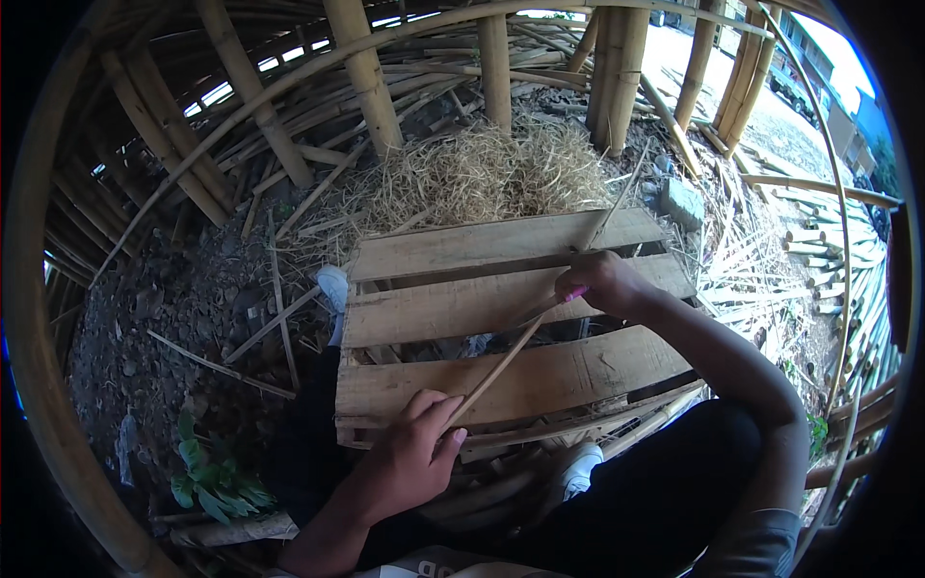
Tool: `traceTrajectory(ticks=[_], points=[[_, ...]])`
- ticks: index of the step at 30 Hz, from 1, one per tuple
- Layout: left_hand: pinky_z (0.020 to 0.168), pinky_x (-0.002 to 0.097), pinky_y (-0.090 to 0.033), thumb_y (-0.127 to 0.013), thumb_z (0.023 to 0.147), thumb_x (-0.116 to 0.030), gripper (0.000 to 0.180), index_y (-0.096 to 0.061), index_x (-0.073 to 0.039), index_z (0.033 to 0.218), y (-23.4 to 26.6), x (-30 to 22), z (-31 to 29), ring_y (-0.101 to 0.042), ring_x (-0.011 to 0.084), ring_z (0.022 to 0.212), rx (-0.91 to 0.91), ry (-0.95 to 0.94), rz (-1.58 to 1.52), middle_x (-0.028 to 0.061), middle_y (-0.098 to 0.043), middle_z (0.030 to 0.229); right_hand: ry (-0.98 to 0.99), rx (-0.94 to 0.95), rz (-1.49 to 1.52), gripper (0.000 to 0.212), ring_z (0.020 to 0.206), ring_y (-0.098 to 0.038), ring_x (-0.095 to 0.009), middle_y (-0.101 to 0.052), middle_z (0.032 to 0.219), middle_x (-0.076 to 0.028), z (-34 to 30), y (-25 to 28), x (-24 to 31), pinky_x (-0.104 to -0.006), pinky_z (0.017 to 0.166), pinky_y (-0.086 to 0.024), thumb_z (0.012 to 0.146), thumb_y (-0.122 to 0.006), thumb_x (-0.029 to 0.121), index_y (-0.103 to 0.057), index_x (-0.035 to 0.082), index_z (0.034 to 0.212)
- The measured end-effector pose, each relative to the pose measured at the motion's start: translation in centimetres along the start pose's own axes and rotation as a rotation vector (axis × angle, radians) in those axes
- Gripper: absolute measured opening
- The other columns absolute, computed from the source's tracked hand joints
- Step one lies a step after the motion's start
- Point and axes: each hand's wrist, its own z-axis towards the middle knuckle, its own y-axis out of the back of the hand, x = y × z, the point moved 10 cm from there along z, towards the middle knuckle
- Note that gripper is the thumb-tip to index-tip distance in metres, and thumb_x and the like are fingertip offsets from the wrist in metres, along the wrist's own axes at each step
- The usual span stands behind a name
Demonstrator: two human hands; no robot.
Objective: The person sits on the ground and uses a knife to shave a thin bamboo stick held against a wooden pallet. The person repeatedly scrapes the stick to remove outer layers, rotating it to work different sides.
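Note:
A thin bamboo strip slants over a low slatted wooden crate. My left hand is closed round its near end, thumb and fingers pressed together at the crate's front edge. Over the middle slats my right hand is closed too, with a pink-handled tool showing between its fingers. The rest of that tool is mostly hidden, and its kind is not clear. The strip meets the right hand at the tool, and a thin length continues beyond the hand toward the far right.
A heap of pale bamboo shavings lies behind the crate, near upright bamboo posts. A grey block sits at the far right. Cut bamboo poles are piled on the right. A leafy plant grows at the near left.

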Motion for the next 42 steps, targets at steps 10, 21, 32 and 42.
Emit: traceTrajectory(ticks=[10, 21, 32, 42], points=[[0.118, 0.0442, -0.038, -0.055, 0.107, -0.029, 0.057, -0.042, 0.004, 0.152, -1.0, 0.5, 2.7, -0.045, 0.0391, 0.143, 0.481, -0.012, 0.154, 0.0238, -0.045, 0.152, 0.088, -0.046, -0.058, 0.015, 0.076, -0.065, -0.029, -0.065, 0.079, -0.005, -0.8, 1.3, 0.0, -0.0417, 0.072, -0.051, 0.074, -0.072, -0.001, -0.071, 0.01, 0.084], [0.123, 0.0661, -0.02, -0.062, 0.1, -0.013, 0.05, -0.051, 0.002, 0.146, 0.5, 3.1, 0.1, -0.037, 0.0364, 0.151, 0.057, 0.145, 0.4, 0.0205, -0.045, 0.157, -0.042, -0.017, -0.194, 0.016, 0.083, -0.069, -0.031, -0.07, 0.08, -0.007, -0.2, -0.5, -3.1, -0.0439, 0.079, -0.053, 0.076, -0.068, -0.001, -0.074, 0.011, 0.083], [0.115, 0.0462, -0.046, -0.065, 0.1, -0.013, 0.034, -0.065, 0.0, 0.13, 1.7, 5.9, 1.5, -0.059, 0.0375, 0.13, -0.171, 0.016, 0.263, 0.0197, -0.064, 0.137, -0.504, -0.079, 0.03, 0.017, 0.087, -0.072, -0.038, -0.071, 0.084, -0.018, 0.3, 3.7, -4.2, -0.0474, 0.074, -0.054, 0.103, -0.062, 0.012, -0.057, 0.005, 0.117], [0.112, 0.0444, -0.05, -0.064, 0.101, -0.017, 0.028, -0.068, 0.0, 0.123, 1.4, 6.1, 3.1, -0.062, 0.036, 0.127, -0.183, -0.056, 0.324, 0.0178, -0.068, 0.131, -0.945, -0.274, -0.022, 0.013, 0.067, -0.066, -0.019, -0.07, 0.074, -0.014, -5.6, 7.4, -11.1, -0.038, 0.064, -0.051, 0.1, -0.063, 0.012, -0.068, 0.003, 0.108]])
